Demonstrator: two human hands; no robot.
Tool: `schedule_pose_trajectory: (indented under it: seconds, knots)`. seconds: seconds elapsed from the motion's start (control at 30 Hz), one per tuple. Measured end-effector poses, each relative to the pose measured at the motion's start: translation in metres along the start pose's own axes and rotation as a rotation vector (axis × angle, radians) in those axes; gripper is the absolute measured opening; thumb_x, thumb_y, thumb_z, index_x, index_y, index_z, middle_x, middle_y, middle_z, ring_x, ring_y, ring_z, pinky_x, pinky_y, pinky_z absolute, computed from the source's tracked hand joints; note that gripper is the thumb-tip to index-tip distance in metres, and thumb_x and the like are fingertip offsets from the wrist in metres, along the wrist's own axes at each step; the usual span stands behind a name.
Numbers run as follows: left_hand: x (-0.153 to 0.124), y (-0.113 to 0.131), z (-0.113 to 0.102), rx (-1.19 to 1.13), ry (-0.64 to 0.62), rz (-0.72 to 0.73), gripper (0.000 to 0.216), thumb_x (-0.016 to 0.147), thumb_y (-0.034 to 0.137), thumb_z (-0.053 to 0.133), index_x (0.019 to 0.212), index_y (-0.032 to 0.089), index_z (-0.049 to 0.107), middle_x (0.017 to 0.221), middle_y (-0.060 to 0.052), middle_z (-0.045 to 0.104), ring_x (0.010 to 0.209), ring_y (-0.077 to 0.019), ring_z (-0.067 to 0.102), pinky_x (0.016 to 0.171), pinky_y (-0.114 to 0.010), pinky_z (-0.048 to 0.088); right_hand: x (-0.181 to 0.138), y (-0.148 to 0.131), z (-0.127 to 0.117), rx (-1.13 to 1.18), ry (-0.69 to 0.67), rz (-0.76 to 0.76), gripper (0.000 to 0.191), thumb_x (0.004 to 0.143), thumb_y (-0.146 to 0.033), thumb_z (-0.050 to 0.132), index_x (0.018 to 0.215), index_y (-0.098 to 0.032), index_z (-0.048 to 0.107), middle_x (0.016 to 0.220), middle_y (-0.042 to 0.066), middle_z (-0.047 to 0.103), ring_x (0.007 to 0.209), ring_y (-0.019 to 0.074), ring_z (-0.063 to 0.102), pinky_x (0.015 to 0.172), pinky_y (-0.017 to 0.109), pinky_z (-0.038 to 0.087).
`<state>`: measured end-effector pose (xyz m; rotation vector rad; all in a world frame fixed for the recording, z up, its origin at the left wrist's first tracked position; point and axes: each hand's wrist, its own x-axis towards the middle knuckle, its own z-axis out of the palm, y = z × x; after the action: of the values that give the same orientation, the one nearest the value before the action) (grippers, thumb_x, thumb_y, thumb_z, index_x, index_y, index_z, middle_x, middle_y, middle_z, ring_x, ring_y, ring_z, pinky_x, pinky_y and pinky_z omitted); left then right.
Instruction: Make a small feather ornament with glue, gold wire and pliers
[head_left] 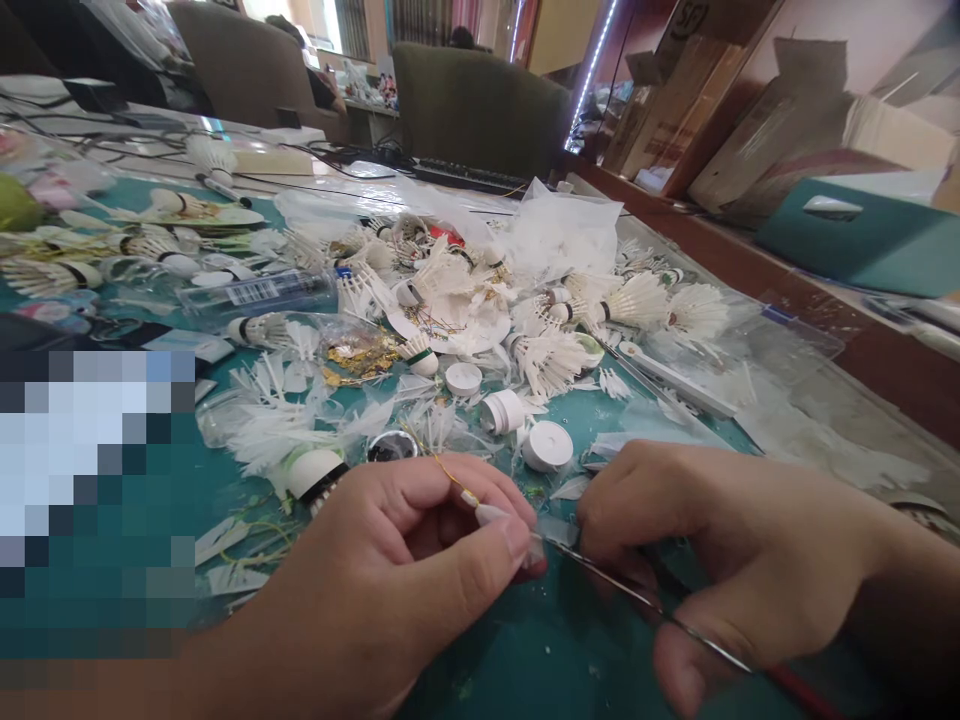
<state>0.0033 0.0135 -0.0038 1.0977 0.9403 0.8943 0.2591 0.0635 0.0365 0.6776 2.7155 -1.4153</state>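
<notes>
My left hand [420, 560] is closed in a pinch on a small white feather piece [491, 514] with a thin yellow thread [442, 468] running from it. My right hand [720, 545] is closed round a thin metal tool with a red handle [675, 625]; its tip meets the feather piece between my two hands. Both hands hover low over the teal mat [540, 650]. Just beyond my left hand lies a shuttlecock with a white cork and black band [315, 472].
A heap of white shuttlecocks and loose feathers [540, 320] covers the mat ahead, with white round caps [547, 445], gold scraps [360, 358], a clear bottle [262, 292] and plastic bags [562, 230]. A keyboard [469, 177], chairs and cardboard boxes [795, 110] stand further back.
</notes>
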Motion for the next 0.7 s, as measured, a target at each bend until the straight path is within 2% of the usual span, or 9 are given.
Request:
schedule_pose_trajectory:
  seconds: [0.27, 0.43, 0.53, 0.6, 0.63, 0.67, 0.7]
  knots:
    - [0.000, -0.004, -0.002, -0.024, -0.015, -0.007, 0.019, 0.085, 0.014, 0.085, 0.072, 0.028, 0.085, 0.080, 0.005, 0.083, 0.078, -0.0136, 0.075, 0.073, -0.016, 0.058, -0.001, 0.001, 0.002, -0.008, 0.009, -0.003, 0.028, 0.091, -0.029, 0.093, 0.086, -0.013, 0.072, 0.074, -0.005, 0.065, 0.066, 0.0082, 0.057, 0.062, 0.020, 0.043]
    - [0.000, -0.001, -0.001, -0.055, -0.008, -0.024, 0.018, 0.081, 0.015, 0.087, 0.068, 0.027, 0.084, 0.076, 0.005, 0.082, 0.073, -0.0127, 0.072, 0.069, -0.015, 0.057, -0.001, 0.000, -0.001, 0.014, -0.013, -0.008, 0.024, 0.093, -0.028, 0.092, 0.091, -0.012, 0.074, 0.075, -0.004, 0.066, 0.066, 0.0084, 0.058, 0.062, 0.019, 0.044]
    - [0.000, -0.001, -0.001, -0.077, 0.010, -0.040, 0.017, 0.079, 0.014, 0.088, 0.067, 0.027, 0.084, 0.076, 0.005, 0.082, 0.071, -0.0113, 0.072, 0.068, -0.014, 0.056, 0.000, 0.000, -0.001, 0.018, -0.021, 0.000, 0.031, 0.101, -0.039, 0.084, 0.091, -0.012, 0.075, 0.076, -0.002, 0.067, 0.067, 0.0091, 0.058, 0.063, 0.020, 0.044]
    - [0.000, -0.002, -0.001, -0.080, 0.011, -0.038, 0.018, 0.078, 0.014, 0.088, 0.068, 0.028, 0.084, 0.077, 0.006, 0.082, 0.073, -0.0113, 0.073, 0.069, -0.013, 0.057, 0.002, 0.004, 0.004, 0.077, 0.018, -0.009, 0.045, 0.104, -0.054, 0.077, 0.085, -0.013, 0.073, 0.072, -0.001, 0.064, 0.065, 0.0089, 0.055, 0.061, 0.020, 0.042]
    - [0.000, -0.003, -0.002, -0.074, 0.009, -0.031, 0.018, 0.079, 0.014, 0.088, 0.068, 0.028, 0.085, 0.078, 0.006, 0.083, 0.075, -0.0116, 0.074, 0.070, -0.013, 0.057, 0.003, 0.006, 0.007, 0.128, 0.044, -0.008, 0.052, 0.102, -0.061, 0.076, 0.082, -0.014, 0.071, 0.070, -0.002, 0.062, 0.063, 0.0088, 0.053, 0.059, 0.020, 0.041]
    - [0.000, -0.003, -0.002, -0.065, 0.002, -0.024, 0.018, 0.080, 0.015, 0.088, 0.069, 0.028, 0.085, 0.078, 0.006, 0.083, 0.076, -0.0118, 0.074, 0.071, -0.013, 0.057, 0.004, 0.010, 0.011, 0.215, 0.134, -0.082, 0.062, 0.095, -0.071, 0.079, 0.074, -0.015, 0.066, 0.062, -0.004, 0.055, 0.056, 0.0074, 0.047, 0.052, 0.020, 0.034]
    - [0.000, -0.004, -0.002, -0.057, 0.000, -0.018, 0.018, 0.082, 0.015, 0.087, 0.070, 0.029, 0.085, 0.079, 0.006, 0.083, 0.077, -0.0120, 0.075, 0.072, -0.013, 0.058, 0.006, 0.013, 0.015, 0.253, 0.179, -0.082, 0.067, 0.092, -0.078, 0.078, 0.071, -0.016, 0.064, 0.061, -0.005, 0.052, 0.056, 0.0072, 0.044, 0.051, 0.021, 0.031]
